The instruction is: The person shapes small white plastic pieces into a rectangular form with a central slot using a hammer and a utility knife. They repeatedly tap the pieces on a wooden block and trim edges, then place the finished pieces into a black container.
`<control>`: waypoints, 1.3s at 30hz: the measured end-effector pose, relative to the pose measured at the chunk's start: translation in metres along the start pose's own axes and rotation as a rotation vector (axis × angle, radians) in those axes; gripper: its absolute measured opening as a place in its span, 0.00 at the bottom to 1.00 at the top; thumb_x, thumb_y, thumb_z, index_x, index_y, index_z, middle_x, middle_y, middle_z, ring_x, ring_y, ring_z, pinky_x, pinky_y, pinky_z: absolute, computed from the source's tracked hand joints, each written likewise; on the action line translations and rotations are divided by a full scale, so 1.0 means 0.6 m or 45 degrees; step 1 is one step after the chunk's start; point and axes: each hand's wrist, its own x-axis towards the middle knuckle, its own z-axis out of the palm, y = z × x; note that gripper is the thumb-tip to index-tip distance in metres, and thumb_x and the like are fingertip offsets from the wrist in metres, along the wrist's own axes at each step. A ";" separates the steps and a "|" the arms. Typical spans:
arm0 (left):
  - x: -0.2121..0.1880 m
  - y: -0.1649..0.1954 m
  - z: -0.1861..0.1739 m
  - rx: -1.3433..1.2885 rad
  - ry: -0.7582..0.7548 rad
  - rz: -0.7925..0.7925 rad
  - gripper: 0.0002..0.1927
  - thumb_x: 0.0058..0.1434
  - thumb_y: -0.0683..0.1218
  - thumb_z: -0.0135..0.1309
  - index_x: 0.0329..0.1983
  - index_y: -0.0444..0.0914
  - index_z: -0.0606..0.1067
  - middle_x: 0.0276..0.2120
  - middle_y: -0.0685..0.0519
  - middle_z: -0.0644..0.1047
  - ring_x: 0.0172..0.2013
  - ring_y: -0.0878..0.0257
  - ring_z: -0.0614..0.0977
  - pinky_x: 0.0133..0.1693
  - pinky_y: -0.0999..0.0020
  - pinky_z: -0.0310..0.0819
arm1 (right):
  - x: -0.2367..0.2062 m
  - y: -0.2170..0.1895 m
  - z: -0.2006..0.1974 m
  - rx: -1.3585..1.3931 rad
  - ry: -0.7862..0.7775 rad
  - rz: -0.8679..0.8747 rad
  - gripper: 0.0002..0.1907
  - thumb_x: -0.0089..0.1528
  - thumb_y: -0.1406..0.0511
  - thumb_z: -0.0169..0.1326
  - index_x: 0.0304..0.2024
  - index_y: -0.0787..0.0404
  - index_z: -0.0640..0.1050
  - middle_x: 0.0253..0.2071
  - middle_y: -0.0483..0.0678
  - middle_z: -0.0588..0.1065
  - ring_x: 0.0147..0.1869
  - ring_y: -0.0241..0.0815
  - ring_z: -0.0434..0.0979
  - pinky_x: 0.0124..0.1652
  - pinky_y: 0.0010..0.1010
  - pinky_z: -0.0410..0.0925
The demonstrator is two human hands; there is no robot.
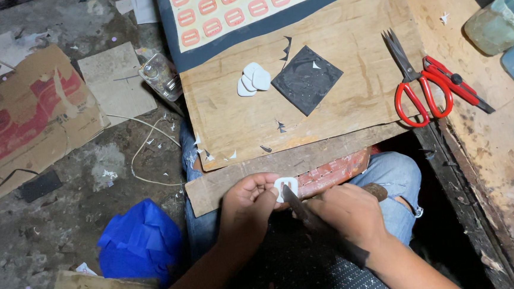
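Observation:
My left hand pinches a small white rounded piece with a slot in it, held just below the near edge of a wooden board. My right hand grips a long dark blade-like tool whose tip touches the white piece. On the board lie a few similar white pieces in a small pile and a dark square sheet. Both hands are over my lap, above jeans and a dark patterned cloth.
Red-handled scissors and a red cutter lie at the board's right. A sheet with rows of orange rounded shapes covers the board's far end. Cardboard, a white cord and a blue bag lie on the floor at left. Plastic containers stand at right.

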 end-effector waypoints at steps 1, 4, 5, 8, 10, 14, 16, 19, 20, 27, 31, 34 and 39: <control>-0.002 -0.001 0.007 0.016 -0.025 0.000 0.11 0.64 0.36 0.48 0.47 0.27 0.75 0.37 0.49 0.82 0.36 0.68 0.81 0.41 0.74 0.76 | -0.003 0.002 0.002 -0.014 -0.011 -0.008 0.12 0.52 0.64 0.60 0.39 0.56 0.81 0.27 0.45 0.71 0.32 0.48 0.75 0.31 0.38 0.65; -0.010 -0.001 0.025 -0.005 -0.113 -0.024 0.08 0.65 0.36 0.50 0.44 0.26 0.76 0.34 0.49 0.81 0.34 0.67 0.81 0.39 0.74 0.76 | -0.013 0.010 0.000 -0.047 -0.061 -0.034 0.12 0.52 0.64 0.60 0.39 0.57 0.82 0.25 0.46 0.70 0.30 0.48 0.74 0.30 0.39 0.65; -0.009 0.001 0.026 0.046 -0.115 -0.036 0.09 0.64 0.36 0.50 0.44 0.27 0.77 0.34 0.49 0.81 0.34 0.67 0.81 0.38 0.74 0.75 | -0.014 0.016 -0.004 -0.049 -0.092 -0.044 0.12 0.52 0.63 0.61 0.39 0.57 0.82 0.23 0.45 0.70 0.29 0.47 0.74 0.29 0.39 0.64; -0.015 0.008 0.023 0.123 -0.149 -0.110 0.10 0.63 0.36 0.49 0.44 0.28 0.77 0.33 0.49 0.82 0.33 0.68 0.81 0.37 0.75 0.76 | -0.018 0.024 -0.010 -0.001 -0.139 -0.028 0.11 0.53 0.62 0.61 0.38 0.56 0.82 0.23 0.43 0.70 0.29 0.46 0.75 0.29 0.38 0.65; -0.014 0.009 0.019 0.080 -0.216 -0.189 0.11 0.63 0.35 0.49 0.46 0.26 0.77 0.34 0.48 0.83 0.34 0.67 0.82 0.38 0.76 0.76 | -0.017 0.025 -0.010 0.021 -0.131 -0.036 0.10 0.54 0.62 0.61 0.38 0.57 0.81 0.24 0.43 0.70 0.30 0.45 0.75 0.30 0.37 0.65; 0.000 -0.001 0.014 0.041 -0.042 -0.028 0.13 0.64 0.36 0.47 0.50 0.26 0.74 0.36 0.47 0.81 0.33 0.67 0.80 0.36 0.75 0.75 | -0.012 0.017 -0.008 0.016 -0.130 -0.080 0.09 0.53 0.62 0.60 0.35 0.56 0.80 0.25 0.45 0.70 0.31 0.47 0.74 0.31 0.37 0.65; 0.018 -0.005 0.004 0.127 0.083 0.115 0.18 0.64 0.36 0.46 0.56 0.30 0.72 0.38 0.48 0.80 0.33 0.68 0.79 0.37 0.75 0.74 | -0.009 0.022 -0.010 -0.080 -0.121 -0.037 0.08 0.53 0.61 0.61 0.33 0.56 0.78 0.26 0.46 0.70 0.31 0.49 0.74 0.32 0.39 0.65; 0.033 -0.010 -0.012 -0.045 0.052 0.107 0.18 0.64 0.37 0.47 0.56 0.29 0.74 0.40 0.48 0.79 0.33 0.67 0.78 0.40 0.74 0.75 | 0.011 0.063 -0.014 -0.300 -0.065 0.100 0.11 0.56 0.63 0.60 0.38 0.60 0.74 0.30 0.51 0.72 0.36 0.56 0.75 0.36 0.46 0.65; 0.034 -0.014 -0.013 -0.067 0.045 0.125 0.17 0.64 0.36 0.47 0.55 0.28 0.74 0.40 0.48 0.79 0.34 0.67 0.78 0.41 0.74 0.75 | 0.020 0.085 -0.020 -0.329 -0.048 0.152 0.13 0.57 0.68 0.56 0.44 0.63 0.74 0.35 0.53 0.72 0.40 0.59 0.75 0.39 0.48 0.65; 0.007 -0.026 0.010 0.002 0.050 0.143 0.16 0.62 0.34 0.47 0.53 0.26 0.74 0.40 0.48 0.81 0.36 0.68 0.79 0.42 0.74 0.73 | 0.080 0.191 -0.018 -0.419 0.003 0.305 0.19 0.58 0.66 0.63 0.51 0.66 0.76 0.39 0.61 0.70 0.44 0.63 0.72 0.43 0.49 0.67; 0.007 -0.019 0.019 -0.005 0.067 0.126 0.18 0.60 0.33 0.45 0.53 0.27 0.73 0.41 0.48 0.82 0.39 0.67 0.82 0.44 0.74 0.76 | 0.100 0.213 -0.017 -0.558 0.022 0.245 0.22 0.55 0.63 0.66 0.50 0.64 0.80 0.39 0.56 0.71 0.46 0.61 0.70 0.46 0.48 0.66; 0.019 -0.025 0.024 -0.027 0.056 0.095 0.17 0.61 0.34 0.48 0.53 0.26 0.73 0.42 0.46 0.82 0.39 0.66 0.82 0.44 0.72 0.76 | 0.103 0.231 -0.023 -0.460 0.054 0.285 0.22 0.56 0.64 0.66 0.52 0.64 0.81 0.41 0.57 0.71 0.47 0.59 0.70 0.47 0.46 0.65; 0.042 -0.080 0.057 0.087 0.011 0.036 0.15 0.65 0.37 0.51 0.53 0.25 0.75 0.39 0.46 0.82 0.37 0.64 0.82 0.43 0.71 0.76 | 0.043 0.235 -0.040 -0.425 0.258 0.252 0.17 0.57 0.65 0.65 0.47 0.63 0.80 0.44 0.53 0.73 0.49 0.57 0.71 0.47 0.45 0.64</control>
